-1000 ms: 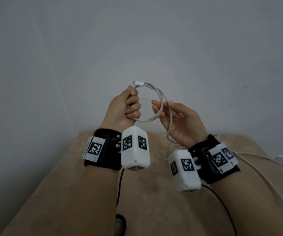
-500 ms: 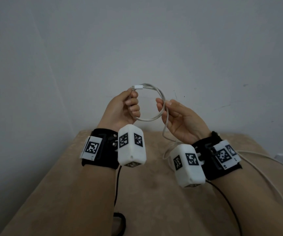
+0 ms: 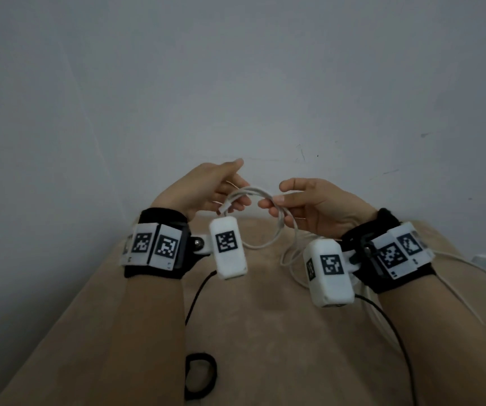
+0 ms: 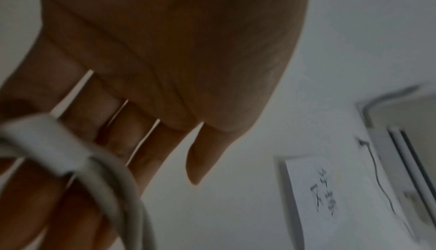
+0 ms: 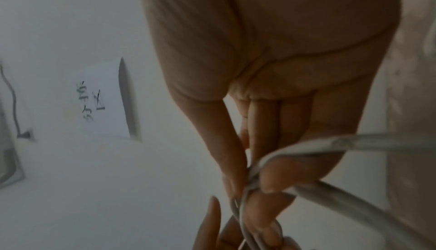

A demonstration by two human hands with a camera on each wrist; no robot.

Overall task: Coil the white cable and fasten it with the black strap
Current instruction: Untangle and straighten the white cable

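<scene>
**Both hands on one white loop**

Hands first, from the head view: the left hand [image 3: 206,189] has its lower fingers curled on the near-left side of the thin white charging cable [image 3: 253,194], thumb and forefinger stretched forward and apart. The right hand [image 3: 315,206] pinches the loop's right side between thumb and fingers. The cable forms one small coil held in the air between the two hands, its plug end poking out by the left fingers; the loose tail drops onto the tan cloth-covered table [image 3: 265,332] and runs off to the right. One black fabric strap [image 3: 200,376], closed into a ring, lies on the table near the front edge, well apart from the coil. Two white marker-tagged wrist cameras hang under the two wrists. A plain grey wall [image 3: 235,83] backs the table.

The left wrist view, blurred, shows what the head view lacks: the white plug housing lying across the left fingers, and a handwritten paper sheet [image 4: 316,194] on the wall.

The right wrist view shows two or three strands gathered in the right-hand pinch, with the left fingertips just beyond.
</scene>
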